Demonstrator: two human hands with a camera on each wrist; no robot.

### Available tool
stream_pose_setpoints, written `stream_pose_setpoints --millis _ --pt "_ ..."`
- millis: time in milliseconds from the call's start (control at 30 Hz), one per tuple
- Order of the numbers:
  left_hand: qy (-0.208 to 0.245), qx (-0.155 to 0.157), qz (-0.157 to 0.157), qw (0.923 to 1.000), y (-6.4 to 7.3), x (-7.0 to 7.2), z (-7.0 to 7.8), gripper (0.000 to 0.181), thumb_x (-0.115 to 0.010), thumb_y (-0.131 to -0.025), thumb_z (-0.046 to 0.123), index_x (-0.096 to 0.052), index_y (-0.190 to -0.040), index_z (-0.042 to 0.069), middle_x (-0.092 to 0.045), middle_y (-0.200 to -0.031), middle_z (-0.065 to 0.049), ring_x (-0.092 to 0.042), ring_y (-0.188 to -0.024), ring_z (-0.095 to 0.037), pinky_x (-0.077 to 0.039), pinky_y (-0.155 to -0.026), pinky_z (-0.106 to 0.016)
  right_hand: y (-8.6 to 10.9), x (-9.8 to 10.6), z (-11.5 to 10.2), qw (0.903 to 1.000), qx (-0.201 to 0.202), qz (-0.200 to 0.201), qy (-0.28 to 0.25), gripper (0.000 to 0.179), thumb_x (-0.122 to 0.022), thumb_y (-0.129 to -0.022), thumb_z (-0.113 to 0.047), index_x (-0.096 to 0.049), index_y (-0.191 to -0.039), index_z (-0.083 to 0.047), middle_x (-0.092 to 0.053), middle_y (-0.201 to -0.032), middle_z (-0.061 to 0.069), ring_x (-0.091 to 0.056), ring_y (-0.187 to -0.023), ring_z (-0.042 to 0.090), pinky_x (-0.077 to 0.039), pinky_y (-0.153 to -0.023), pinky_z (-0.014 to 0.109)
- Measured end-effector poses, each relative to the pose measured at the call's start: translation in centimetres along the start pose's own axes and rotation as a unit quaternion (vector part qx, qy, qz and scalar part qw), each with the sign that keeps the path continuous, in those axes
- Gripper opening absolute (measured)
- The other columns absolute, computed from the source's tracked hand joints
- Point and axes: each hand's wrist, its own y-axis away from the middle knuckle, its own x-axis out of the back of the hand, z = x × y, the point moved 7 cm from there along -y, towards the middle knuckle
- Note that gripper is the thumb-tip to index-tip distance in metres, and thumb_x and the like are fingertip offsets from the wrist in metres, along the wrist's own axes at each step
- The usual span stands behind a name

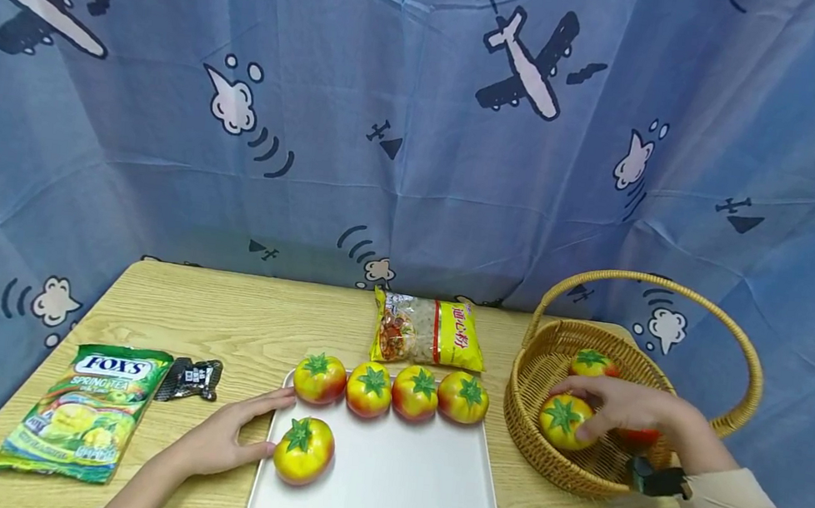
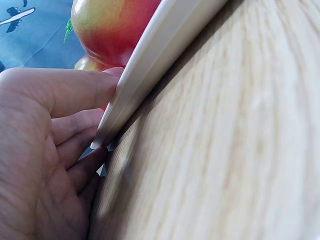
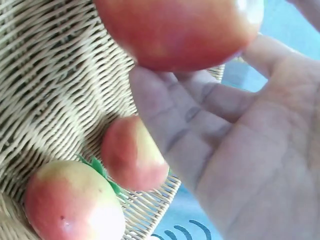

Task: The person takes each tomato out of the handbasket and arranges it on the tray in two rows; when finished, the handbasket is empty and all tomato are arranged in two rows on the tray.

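My right hand [image 1: 612, 407] grips a red-and-yellow tomato [image 1: 563, 423] with a green leafy top, inside the wicker basket [image 1: 543, 454] on the right. Two more tomatoes lie in the basket, one at the back [image 1: 591, 361] and one [image 1: 639, 437] partly hidden under the hand. My left hand [image 1: 228, 435] holds the left edge of the white tray [image 1: 411, 489], its thumb at the rim [image 2: 130, 85]. A row of several tomatoes [image 1: 369, 390] lines the tray's far side. One tomato [image 1: 304, 450] sits nearer, beside the left thumb.
A green candy bag [image 1: 83, 414] lies at the left, with a small black packet [image 1: 189, 380] next to it. Behind the tray is a yellow-ended pasta bag [image 1: 429, 332]. The basket's tall handle [image 1: 646, 279] arches over it. A blue curtain [image 1: 393, 118] hangs behind the table.
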Motion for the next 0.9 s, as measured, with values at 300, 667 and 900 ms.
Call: stream_pose_setpoints --millis 300,667,900 --pt "-0.003 -0.004 0.001 1.0 0.0 -0.1 -0.2 0.059 -0.066 -0.086 0.04 -0.048 -0.14 0.021 -0.041 -0.149 0.0 -0.037 -0.137 -0.032 -0.031 -0.108 -0.058 0.5 0.9 -1.0 0.9974 0.041 0.048 0.034 0.062 -0.072 -0.081 -0.021 -0.046 -0.134 -0.001 -0.055 -0.118 0.012 -0.055 -0.096 0.008 -0.047 -0.079 0.024" --pt "0.0 0.0 0.0 1.0 0.0 -0.1 -0.2 0.06 -0.066 -0.086 0.04 -0.048 -0.14 0.021 -0.041 -0.149 0.001 -0.037 -0.137 -0.032 -0.03 -0.108 -0.058 0.9 1.5 -2.9 0.9897 0.063 0.126 0.024 0.057 -0.07 -0.084 -0.02 -0.045 -0.134 -0.006 -0.054 -0.116 0.013 -0.055 -0.091 0.008 -0.051 -0.075 0.023" --pt "-0.001 -0.001 0.0 1.0 0.0 -0.1 -0.2 0.06 -0.066 -0.086 0.04 -0.048 -0.14 0.02 -0.041 -0.149 0.001 -0.037 -0.137 -0.031 -0.03 -0.109 -0.057 0.8 1.0 -4.4 0.9844 0.09 0.151 -0.003 0.064 -0.069 -0.086 -0.017 -0.04 -0.141 -0.004 -0.049 -0.123 0.017 -0.06 -0.087 0.01 -0.054 -0.072 0.025"
